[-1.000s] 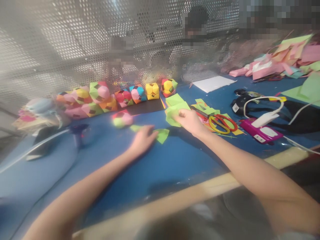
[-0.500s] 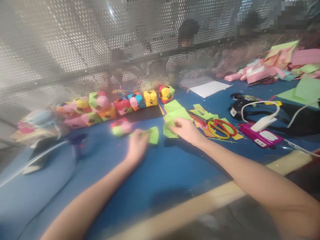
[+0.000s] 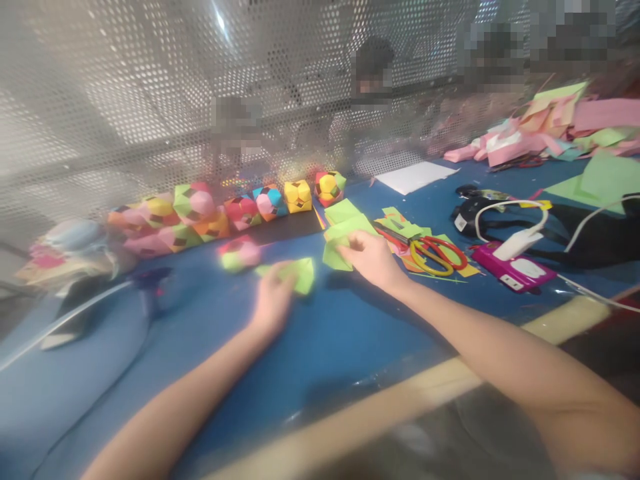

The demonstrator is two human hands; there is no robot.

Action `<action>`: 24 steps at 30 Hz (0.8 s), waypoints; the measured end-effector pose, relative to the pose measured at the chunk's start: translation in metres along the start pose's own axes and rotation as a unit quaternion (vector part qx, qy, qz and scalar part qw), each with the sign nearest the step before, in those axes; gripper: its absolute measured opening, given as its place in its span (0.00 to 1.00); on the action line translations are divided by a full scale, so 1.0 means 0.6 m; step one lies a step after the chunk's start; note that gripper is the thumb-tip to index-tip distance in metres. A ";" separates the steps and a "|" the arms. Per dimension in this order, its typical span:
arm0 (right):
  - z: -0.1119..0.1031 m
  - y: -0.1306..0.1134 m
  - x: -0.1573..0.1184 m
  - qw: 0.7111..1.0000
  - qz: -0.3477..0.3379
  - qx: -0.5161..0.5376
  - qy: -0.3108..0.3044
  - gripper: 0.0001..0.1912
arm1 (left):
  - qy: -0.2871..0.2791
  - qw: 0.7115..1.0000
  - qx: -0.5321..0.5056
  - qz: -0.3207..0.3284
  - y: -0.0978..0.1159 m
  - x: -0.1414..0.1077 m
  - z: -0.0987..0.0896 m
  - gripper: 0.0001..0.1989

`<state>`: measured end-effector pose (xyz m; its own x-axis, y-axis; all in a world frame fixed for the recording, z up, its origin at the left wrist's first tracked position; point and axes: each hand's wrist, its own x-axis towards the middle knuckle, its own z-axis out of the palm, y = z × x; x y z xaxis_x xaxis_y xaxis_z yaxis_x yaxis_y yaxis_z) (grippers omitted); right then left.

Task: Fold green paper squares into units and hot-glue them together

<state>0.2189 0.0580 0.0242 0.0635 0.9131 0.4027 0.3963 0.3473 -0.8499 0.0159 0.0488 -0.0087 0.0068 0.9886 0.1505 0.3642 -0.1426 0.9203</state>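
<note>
Over the blue table point(image 3: 320, 347), my left hand point(image 3: 274, 293) is closed on a folded piece of green paper point(image 3: 304, 275). To its right, my right hand point(image 3: 369, 257) pinches a green paper sheet point(image 3: 336, 256) at the near end of a green paper stack point(image 3: 350, 217). A pink and green paper ball point(image 3: 241, 255) lies just beyond my left hand, blurred. Right of my right hand, red- and yellow-handled scissors point(image 3: 435, 257) rest on green and orange paper scraps point(image 3: 400, 223).
Folded paper balls point(image 3: 200, 207) line the perforated metal screen point(image 3: 150, 87). A glue gun point(image 3: 150, 280) stands at left. A purple power strip point(image 3: 515, 267), white sheet point(image 3: 415, 177) and pink paper pile point(image 3: 540, 133) are at right. Blurred people show behind the screen.
The view has shifted slightly. The green paper in my left hand has turned a little and shows more of itself. My right hand stays at the stack, pinching the sheet.
</note>
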 end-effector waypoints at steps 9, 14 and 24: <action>0.024 -0.007 -0.034 0.974 -0.095 -0.010 -0.207 0.06 | -0.072 0.997 -0.002 -0.011 0.009 -0.006 0.012 0.13; 0.036 0.009 -0.039 0.967 -0.172 -0.100 -0.161 0.05 | -0.094 0.995 -0.020 -0.014 0.019 -0.013 0.015 0.14; 0.038 0.016 -0.039 0.937 -0.273 -0.210 -0.066 0.09 | -0.121 0.991 -0.048 0.002 0.020 -0.021 0.013 0.16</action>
<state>0.2003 0.0451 -0.0012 -0.3569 0.6523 0.6687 0.6632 0.6811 -0.3104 0.0275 0.0351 -0.0026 0.2366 0.9688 0.0738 0.2743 -0.1395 0.9515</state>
